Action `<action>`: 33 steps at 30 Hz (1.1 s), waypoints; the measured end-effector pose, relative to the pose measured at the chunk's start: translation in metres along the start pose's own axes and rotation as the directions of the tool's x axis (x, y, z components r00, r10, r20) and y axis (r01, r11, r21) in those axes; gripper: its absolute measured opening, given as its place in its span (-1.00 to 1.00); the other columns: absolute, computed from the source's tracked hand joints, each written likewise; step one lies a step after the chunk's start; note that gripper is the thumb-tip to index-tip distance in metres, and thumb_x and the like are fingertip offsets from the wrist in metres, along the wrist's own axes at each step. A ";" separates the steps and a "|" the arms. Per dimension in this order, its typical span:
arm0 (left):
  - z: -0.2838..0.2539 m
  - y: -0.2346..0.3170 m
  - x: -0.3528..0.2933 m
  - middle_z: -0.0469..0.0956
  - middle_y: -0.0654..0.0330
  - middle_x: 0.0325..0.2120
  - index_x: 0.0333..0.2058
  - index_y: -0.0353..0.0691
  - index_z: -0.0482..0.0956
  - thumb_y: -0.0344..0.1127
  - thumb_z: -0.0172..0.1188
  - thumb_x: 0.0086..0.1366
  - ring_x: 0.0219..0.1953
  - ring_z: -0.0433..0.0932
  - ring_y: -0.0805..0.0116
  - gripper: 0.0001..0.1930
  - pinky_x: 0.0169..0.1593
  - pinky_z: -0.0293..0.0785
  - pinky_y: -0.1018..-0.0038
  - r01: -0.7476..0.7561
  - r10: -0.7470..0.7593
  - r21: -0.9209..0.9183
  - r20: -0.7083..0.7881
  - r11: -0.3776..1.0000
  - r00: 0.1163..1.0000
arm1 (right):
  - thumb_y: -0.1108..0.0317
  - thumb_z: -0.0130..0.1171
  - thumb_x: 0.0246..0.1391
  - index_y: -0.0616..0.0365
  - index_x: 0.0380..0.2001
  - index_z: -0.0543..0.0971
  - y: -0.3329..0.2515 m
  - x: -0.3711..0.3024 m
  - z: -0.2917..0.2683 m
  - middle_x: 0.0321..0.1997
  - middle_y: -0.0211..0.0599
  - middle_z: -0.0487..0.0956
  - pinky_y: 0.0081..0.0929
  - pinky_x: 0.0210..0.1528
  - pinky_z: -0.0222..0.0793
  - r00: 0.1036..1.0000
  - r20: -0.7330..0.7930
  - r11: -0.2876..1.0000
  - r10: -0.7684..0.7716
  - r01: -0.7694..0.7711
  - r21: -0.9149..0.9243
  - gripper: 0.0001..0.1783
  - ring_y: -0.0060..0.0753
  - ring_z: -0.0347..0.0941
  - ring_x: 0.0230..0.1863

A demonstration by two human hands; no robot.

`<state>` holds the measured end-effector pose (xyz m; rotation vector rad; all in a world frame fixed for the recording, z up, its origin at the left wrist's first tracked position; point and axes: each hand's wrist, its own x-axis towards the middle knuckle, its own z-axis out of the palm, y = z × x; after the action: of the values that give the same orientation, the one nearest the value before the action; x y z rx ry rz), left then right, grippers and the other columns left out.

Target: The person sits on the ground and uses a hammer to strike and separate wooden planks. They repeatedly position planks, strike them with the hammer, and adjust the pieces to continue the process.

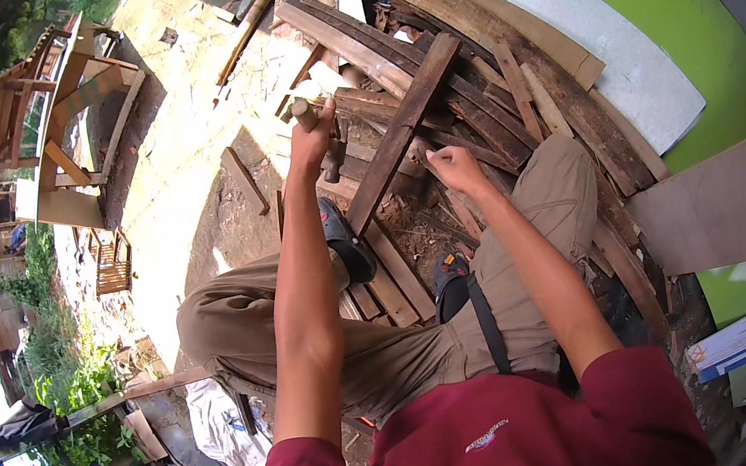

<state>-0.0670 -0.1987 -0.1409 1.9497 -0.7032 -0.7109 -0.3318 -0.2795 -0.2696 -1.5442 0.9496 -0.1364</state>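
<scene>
My left hand (311, 144) is wrapped round the wooden handle of a hammer (305, 114). The handle's butt end sticks up above the fist, and the metal head hangs below beside the wood. A dark brown plank (406, 128) slants between my two hands, one end close to my left shoe (348, 241). On the plank's right side, my right hand (458, 170) is closed, fingertips pinched together toward the plank. Whatever it holds, if anything, is too small to make out.
Loose boards (481, 118) lie heaped beneath and beyond the plank. A green panel (711, 61) with a pale sheet (590, 45) borders the right. Far left stands a wooden frame structure (77, 131). A white cloth (228, 434) lies at lower left.
</scene>
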 end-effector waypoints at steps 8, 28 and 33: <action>0.054 0.002 -0.133 0.43 0.21 -0.62 -0.46 -0.29 0.50 -0.05 0.30 0.33 -0.48 0.40 0.46 -0.61 -0.36 0.39 0.39 -0.156 0.149 0.097 0.079 0.983 0.986 | -0.27 -0.04 0.32 0.31 -0.15 0.53 -0.045 -0.058 0.081 -0.25 -0.05 0.64 -0.13 -0.01 0.61 0.808 0.548 0.283 0.215 -0.589 0.757 -0.29 -0.14 0.64 -0.17; -0.057 0.129 -0.126 0.67 0.03 -0.39 -0.17 -0.29 0.63 0.12 0.26 0.30 -0.26 0.67 0.04 -0.50 -0.15 0.55 0.22 -0.612 0.182 0.688 0.594 0.389 0.784 | 0.17 0.25 0.21 0.20 -0.23 0.50 -0.028 -0.140 0.042 -0.48 -0.27 0.52 -0.30 -0.42 0.44 0.997 -0.056 0.923 0.051 -0.025 0.385 -0.70 -0.35 0.50 -0.46; -0.109 0.176 -0.150 0.66 0.01 -0.41 -0.12 -0.31 0.62 0.23 0.23 0.30 -0.27 0.70 0.16 -0.40 -0.21 0.61 0.22 -0.550 0.356 0.652 0.419 0.522 0.835 | 0.00 0.21 0.18 0.39 -0.25 0.59 -0.005 -0.095 0.004 -0.22 0.32 0.62 -0.01 -0.03 0.44 0.977 -0.150 0.822 -0.149 0.038 -0.569 -0.48 0.29 0.57 -0.08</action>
<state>-0.1218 -0.1041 0.0900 2.2451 -1.8406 -0.3072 -0.3892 -0.2179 -0.2260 -2.1609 1.1261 -0.0735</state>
